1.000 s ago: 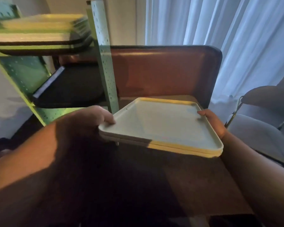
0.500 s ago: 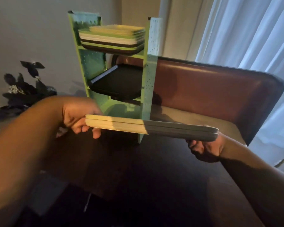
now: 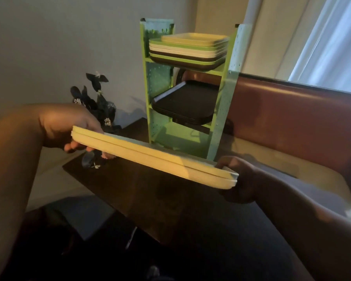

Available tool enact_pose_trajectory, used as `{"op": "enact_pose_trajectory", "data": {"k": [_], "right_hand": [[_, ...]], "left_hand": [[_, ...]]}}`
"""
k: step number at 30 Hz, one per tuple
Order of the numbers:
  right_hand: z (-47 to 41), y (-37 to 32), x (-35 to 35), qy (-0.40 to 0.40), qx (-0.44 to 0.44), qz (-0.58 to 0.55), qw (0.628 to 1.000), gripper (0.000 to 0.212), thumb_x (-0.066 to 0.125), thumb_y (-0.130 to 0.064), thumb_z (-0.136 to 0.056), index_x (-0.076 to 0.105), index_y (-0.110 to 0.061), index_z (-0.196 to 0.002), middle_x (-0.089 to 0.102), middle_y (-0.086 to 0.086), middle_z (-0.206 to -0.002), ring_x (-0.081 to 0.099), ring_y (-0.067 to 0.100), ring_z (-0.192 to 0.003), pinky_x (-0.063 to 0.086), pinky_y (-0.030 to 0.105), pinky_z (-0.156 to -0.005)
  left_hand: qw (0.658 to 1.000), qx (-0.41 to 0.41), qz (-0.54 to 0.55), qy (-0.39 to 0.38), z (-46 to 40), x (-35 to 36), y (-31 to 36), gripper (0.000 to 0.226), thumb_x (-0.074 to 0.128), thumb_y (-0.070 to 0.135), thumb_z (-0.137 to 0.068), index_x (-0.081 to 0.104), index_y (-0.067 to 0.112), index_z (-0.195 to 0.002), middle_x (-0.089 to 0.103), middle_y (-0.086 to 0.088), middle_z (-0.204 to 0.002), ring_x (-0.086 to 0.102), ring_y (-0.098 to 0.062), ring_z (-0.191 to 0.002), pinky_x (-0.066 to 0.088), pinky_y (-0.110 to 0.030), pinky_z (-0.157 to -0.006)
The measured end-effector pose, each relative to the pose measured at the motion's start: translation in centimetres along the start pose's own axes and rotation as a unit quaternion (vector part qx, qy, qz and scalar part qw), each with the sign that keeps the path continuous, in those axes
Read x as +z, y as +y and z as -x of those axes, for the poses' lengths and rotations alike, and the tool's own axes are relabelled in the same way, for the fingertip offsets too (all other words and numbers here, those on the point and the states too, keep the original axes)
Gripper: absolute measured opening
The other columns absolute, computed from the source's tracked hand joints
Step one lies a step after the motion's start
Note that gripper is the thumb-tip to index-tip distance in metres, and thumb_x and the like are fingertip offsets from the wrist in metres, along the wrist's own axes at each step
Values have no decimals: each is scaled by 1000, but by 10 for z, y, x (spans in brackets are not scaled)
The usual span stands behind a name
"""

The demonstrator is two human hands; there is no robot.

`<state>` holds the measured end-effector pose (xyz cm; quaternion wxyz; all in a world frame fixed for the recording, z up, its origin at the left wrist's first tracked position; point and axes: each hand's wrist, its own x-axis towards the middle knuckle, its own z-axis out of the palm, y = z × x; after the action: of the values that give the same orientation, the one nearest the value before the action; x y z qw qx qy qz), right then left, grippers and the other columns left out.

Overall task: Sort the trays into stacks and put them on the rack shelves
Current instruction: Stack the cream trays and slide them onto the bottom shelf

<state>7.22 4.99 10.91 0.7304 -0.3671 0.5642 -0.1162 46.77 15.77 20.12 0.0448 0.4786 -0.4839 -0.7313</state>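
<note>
I hold a small stack of pale yellow trays point(image 3: 150, 157) edge-on, tilted down to the right, in front of the green rack point(image 3: 221, 118). My left hand point(image 3: 69, 126) grips the stack's left end, thumb on top and fingers curled below. My right hand point(image 3: 239, 179) grips the right end from underneath. The rack's top shelf carries a mixed stack of trays point(image 3: 188, 49) in yellow, green, white and brown. Black trays point(image 3: 186, 104) lie on the middle shelf. The bottom shelf point(image 3: 180, 138) shows bare green.
The rack stands on a dark table point(image 3: 170, 199) beside a brown padded panel point(image 3: 292, 118). A dark artificial plant point(image 3: 95, 102) stands left of the rack against the wall. White curtains point(image 3: 332, 41) hang at the right.
The view has swung left and back, so the rack now sits centred behind the trays. The stack has dropped on its right side and tilts; both hands keep their hold.
</note>
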Motion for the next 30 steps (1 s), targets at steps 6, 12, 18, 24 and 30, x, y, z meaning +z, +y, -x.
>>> {"op": "enact_pose_trajectory", "data": {"k": [6, 12, 18, 24, 30], "right_hand": [[-17, -19, 23, -41, -13, -3, 999, 28, 47, -25, -96, 54, -2, -108, 55, 17, -85, 57, 28, -70, 55, 28, -52], [-55, -42, 39, 17, -38, 5, 999, 36, 49, -18, -96, 56, 4, -123, 55, 24, -113, 57, 35, -97, 49, 41, -80], [-97, -49, 48, 109, -55, -55, 991, 45, 55, -17, -92, 58, 5, -131, 63, 27, -118, 63, 40, -107, 51, 48, -96], [-121, -53, 54, 187, -63, -98, 975, 30, 56, -11, -97, 62, 7, -120, 65, 33, -126, 64, 47, -117, 56, 48, -84], [-136, -37, 56, 243, -41, -96, 964, 20, 55, -8, -100, 64, 8, -105, 70, 19, -92, 69, 31, -80, 57, 34, -57]], "left_hand": [[910, -22, -117, 398, 3, -8, 4, 46, 70, 21, -77, 63, -22, -91, 55, -21, -49, 50, -18, -28, 43, -21, -33], [905, 18, -31, 425, -23, -54, -4, 28, 50, 12, -98, 60, -12, -89, 63, -14, -49, 56, -16, -34, 45, -22, -35], [905, 23, -14, 424, -73, -110, -40, 24, 57, 13, -99, 67, -4, -113, 68, -16, -80, 64, -25, -64, 53, -28, -47], [894, 23, -147, 422, -140, -149, -63, 35, 63, 35, -95, 72, 10, -119, 66, -5, -116, 58, -21, -106, 35, -26, -82], [892, 48, -50, 447, -203, -164, -64, 6, 64, 21, -90, 69, 19, -93, 70, -13, -110, 64, -30, -101, 51, -41, -95]]}}
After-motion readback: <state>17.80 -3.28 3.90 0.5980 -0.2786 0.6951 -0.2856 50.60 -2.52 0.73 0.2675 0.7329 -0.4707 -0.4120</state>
